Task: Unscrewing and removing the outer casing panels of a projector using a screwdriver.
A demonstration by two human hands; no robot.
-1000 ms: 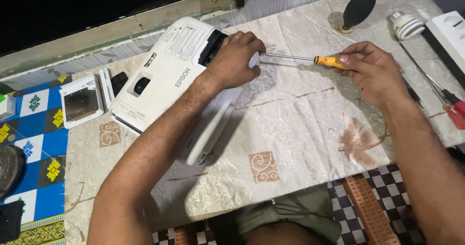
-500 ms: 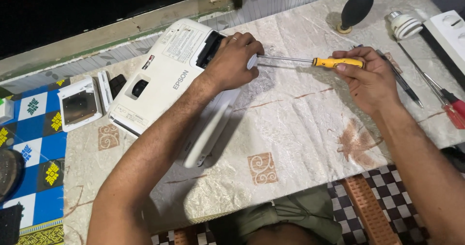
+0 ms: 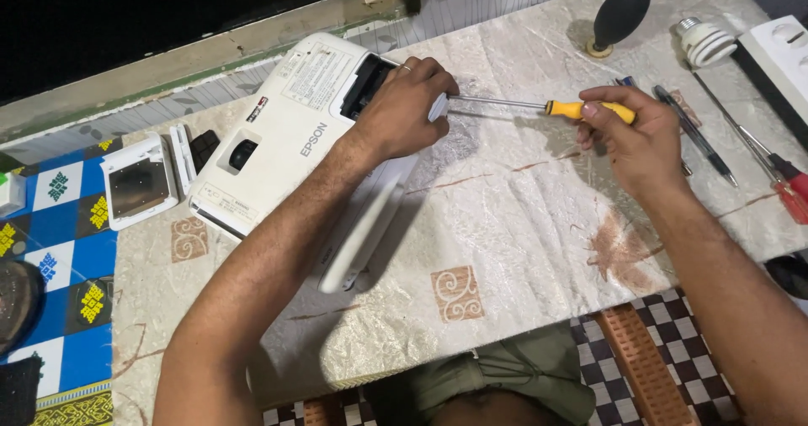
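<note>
Resting on the far edge of a white projector (image 3: 286, 140), the left hand (image 3: 404, 110) curls over the casing beside a dark open compartment, fingers bent and pressing on the body rather than wrapped around anything loose. The projector lies at an angle on a crinkled pale table cover (image 3: 505, 232), its lens facing the near-left, and a white panel slants off its near side under the left forearm.

The right hand (image 3: 635, 140) is closed around the yellow handle of a screwdriver (image 3: 539, 104). The thin metal shaft runs level to the left, and its tip ends at the side of the projector, just beside the left hand's knuckles; the exact contact spot is hidden by the fingers.

Left of the projector sits a small white square cover (image 3: 139, 182) with a grey window, and a small black piece lies next to it. Beyond the right hand, a black rubber air blower (image 3: 621, 13) stands near the far edge, a white bulb (image 3: 705, 43) lies to its right, and 2 pens (image 3: 686, 131) rest close to the right wrist. A red-handled tool (image 3: 783, 182) lies at the right edge.
</note>
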